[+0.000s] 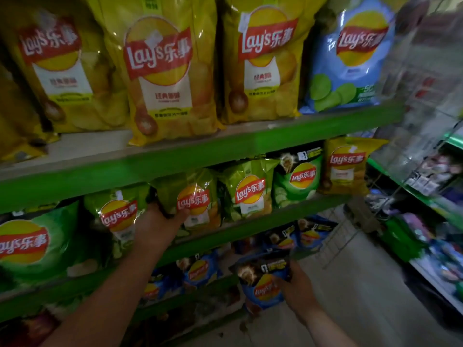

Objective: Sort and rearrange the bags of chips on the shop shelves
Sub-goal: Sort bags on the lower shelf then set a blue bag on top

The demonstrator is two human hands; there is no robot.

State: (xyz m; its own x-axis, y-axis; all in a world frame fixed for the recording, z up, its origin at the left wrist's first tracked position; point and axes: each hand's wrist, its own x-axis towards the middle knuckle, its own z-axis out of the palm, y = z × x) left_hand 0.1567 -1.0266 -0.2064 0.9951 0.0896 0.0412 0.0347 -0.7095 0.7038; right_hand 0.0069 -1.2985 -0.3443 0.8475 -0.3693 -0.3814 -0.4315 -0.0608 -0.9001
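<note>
My left hand point(157, 227) grips the lower left edge of an olive-green chips bag point(194, 199) standing on the middle shelf point(250, 230). My right hand point(299, 290) holds a blue chips bag with a black top point(261, 279) in front of the lower shelf, away from the shelf edge. The middle shelf also carries other green bags: one point(117, 214) left of my left hand, one point(250, 189) to the right, then a bright green bag point(299, 177) and a small yellow bag point(347, 166).
The top shelf point(225, 146) holds large yellow bags point(160, 71) and a light-blue bag point(350, 56). A big green bag point(32, 244) stands at far left. Blue bags point(200, 269) sit on the lower shelf. An aisle floor point(363, 296) and another rack point(426, 201) lie to the right.
</note>
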